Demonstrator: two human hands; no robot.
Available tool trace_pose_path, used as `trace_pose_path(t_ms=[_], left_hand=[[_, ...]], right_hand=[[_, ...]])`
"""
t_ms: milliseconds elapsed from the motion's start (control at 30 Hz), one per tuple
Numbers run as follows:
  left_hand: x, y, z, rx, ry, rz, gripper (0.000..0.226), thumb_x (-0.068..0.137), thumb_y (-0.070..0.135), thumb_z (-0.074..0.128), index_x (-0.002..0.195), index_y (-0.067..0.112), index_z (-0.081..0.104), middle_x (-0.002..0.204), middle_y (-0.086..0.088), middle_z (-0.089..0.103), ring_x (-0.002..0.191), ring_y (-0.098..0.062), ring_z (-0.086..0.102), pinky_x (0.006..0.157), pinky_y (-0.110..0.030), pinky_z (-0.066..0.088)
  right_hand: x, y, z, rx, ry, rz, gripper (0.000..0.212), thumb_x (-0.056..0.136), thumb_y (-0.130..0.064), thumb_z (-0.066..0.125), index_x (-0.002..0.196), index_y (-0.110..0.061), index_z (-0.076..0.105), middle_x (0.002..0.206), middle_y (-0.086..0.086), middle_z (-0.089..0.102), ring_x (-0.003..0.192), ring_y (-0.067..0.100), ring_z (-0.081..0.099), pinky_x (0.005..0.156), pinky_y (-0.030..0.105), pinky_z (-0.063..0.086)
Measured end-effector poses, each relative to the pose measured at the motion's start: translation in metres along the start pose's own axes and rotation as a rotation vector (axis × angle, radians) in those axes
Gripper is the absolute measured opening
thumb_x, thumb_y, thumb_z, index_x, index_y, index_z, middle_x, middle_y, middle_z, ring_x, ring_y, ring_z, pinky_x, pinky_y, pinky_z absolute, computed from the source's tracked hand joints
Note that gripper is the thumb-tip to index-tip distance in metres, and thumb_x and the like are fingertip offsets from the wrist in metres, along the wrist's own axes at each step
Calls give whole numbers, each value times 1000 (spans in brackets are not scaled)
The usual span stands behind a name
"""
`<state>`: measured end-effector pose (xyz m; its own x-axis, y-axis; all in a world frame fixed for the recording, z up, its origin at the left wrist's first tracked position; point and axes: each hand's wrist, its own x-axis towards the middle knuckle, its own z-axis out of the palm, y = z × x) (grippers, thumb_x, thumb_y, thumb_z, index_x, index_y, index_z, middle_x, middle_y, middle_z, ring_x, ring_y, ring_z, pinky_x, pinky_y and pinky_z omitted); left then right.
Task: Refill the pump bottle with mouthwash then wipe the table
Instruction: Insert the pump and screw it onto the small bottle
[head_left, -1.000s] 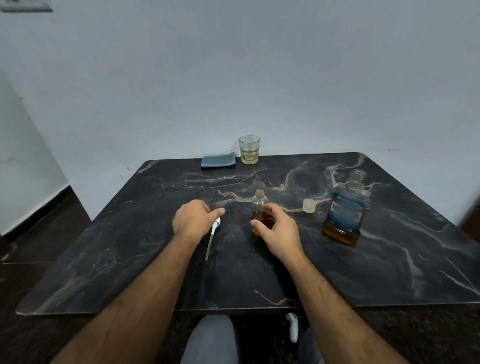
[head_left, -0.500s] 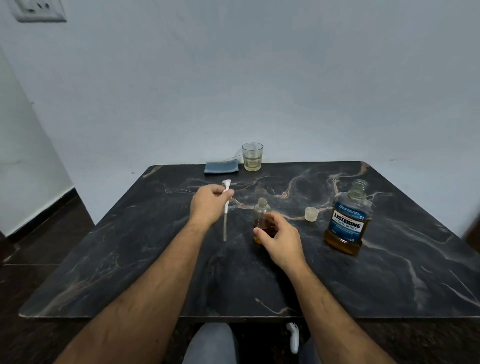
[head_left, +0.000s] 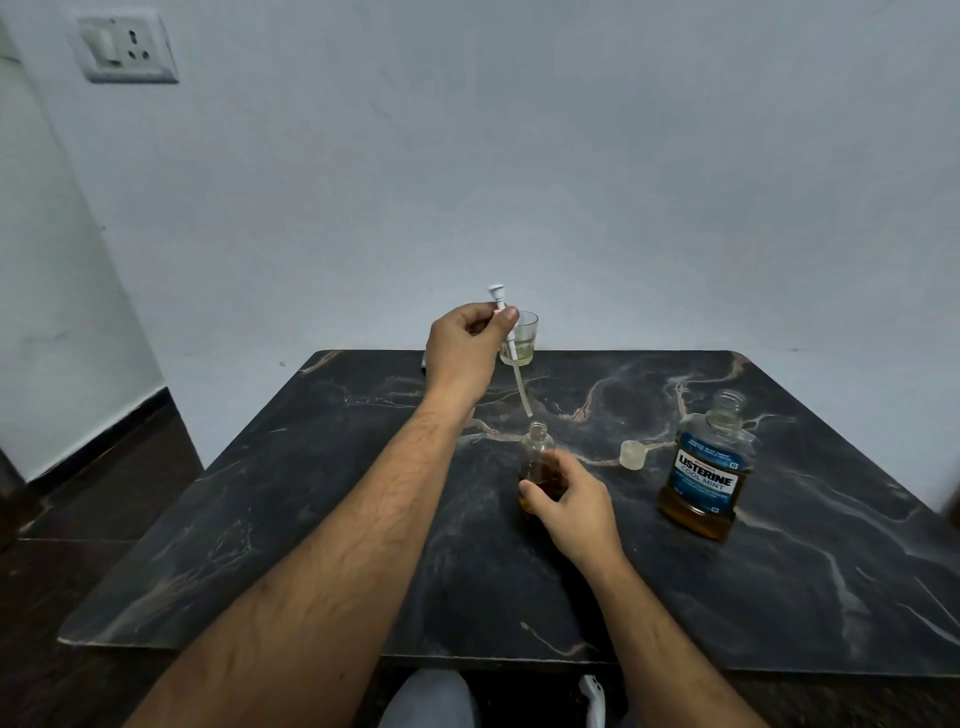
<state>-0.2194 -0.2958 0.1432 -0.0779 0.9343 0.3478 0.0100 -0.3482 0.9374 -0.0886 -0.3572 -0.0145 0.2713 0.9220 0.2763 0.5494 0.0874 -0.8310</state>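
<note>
A small clear pump bottle (head_left: 536, 451) with amber liquid in its lower part stands uncapped on the dark marble table (head_left: 311, 519). My right hand (head_left: 571, 501) grips its lower body. My left hand (head_left: 467, 348) holds the white pump head with its dip tube (head_left: 514, 358) in the air, tilted, the tube's tip just above the bottle's open neck. The mouthwash bottle (head_left: 706, 467), blue-labelled and uncapped, stands to the right with amber liquid low inside. Its pale cap (head_left: 632, 454) lies between the two bottles.
A drinking glass (head_left: 522, 343) with a little pale liquid stands at the table's far edge, partly behind my left hand. A sliver of the blue cloth (head_left: 423, 362) shows left of that hand. A wall socket (head_left: 127, 47) is at upper left. My knees are below the near edge.
My left hand picked the pump head up off the table and raised it to above the small bottle's neck. My right hand stayed on the bottle. The camera tilted upward.
</note>
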Motion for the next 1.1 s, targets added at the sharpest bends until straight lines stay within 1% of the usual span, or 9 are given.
trace_pose_path(t_ms=[167,333,433,533,633,700,833,1000,1100], left_hand=[[-10,-16,10,27,-46,-20,9,87,30,73,94,24,71,95,6,73,95,-10,68,88,-28,55],[-19,-32,11,88,-85,-6,20,85,29,75,101,17,73,94,7,73,89,-5,67,82,-21,53],[-27,-41,9,144,-197,-17,19,82,27,78,100,21,75,93,7,74,90,-8,69,83,-21,54],[-35,-53,7,245,-280,-1,14,79,28,80,89,34,74,87,11,75,86,-4,69,85,-26,55],[-37,-63,7,280,-287,-14,20,75,32,82,94,32,76,90,12,76,91,-6,70,92,-38,55],[-38,-67,5,281,-303,-30,23,74,31,83,96,30,78,91,12,76,92,-7,71,94,-40,55],[-41,-73,1,243,-318,-68,23,78,24,81,100,23,77,94,9,77,93,-5,70,96,-37,54],[-40,-78,-1,219,-336,-64,24,82,20,78,106,19,75,99,7,75,96,-8,70,97,-36,53],[-39,-76,-1,221,-355,-45,24,84,17,76,107,21,73,100,10,74,97,-5,69,95,-30,54]], right_hand=[[0,0,0,-1,3,-3,40,81,-34,74,120,-30,64,101,-15,71,97,3,65,92,32,53],[-1,0,0,1,5,1,40,81,-33,74,120,-29,64,103,-15,71,98,3,64,92,31,52],[-1,-1,-1,6,-5,4,38,82,-32,75,119,-30,64,104,-14,70,99,3,64,93,32,52],[-1,-1,-1,17,-13,-7,38,83,-30,75,119,-31,63,105,-15,69,99,2,64,94,32,52],[-1,0,-1,16,-20,-8,38,83,-31,74,119,-32,62,105,-16,69,100,1,63,95,32,52],[-1,0,-2,10,-29,-5,39,83,-31,74,121,-32,62,108,-16,69,103,2,63,96,32,51],[-1,-1,-2,6,-13,-23,37,83,-31,74,118,-33,63,105,-16,69,99,0,63,92,29,51],[-1,0,-1,2,-11,-21,38,82,-33,74,119,-31,63,104,-16,69,98,0,63,90,26,50],[0,1,-2,-1,-10,-18,39,83,-33,74,120,-29,63,106,-15,69,100,3,63,91,26,49]])
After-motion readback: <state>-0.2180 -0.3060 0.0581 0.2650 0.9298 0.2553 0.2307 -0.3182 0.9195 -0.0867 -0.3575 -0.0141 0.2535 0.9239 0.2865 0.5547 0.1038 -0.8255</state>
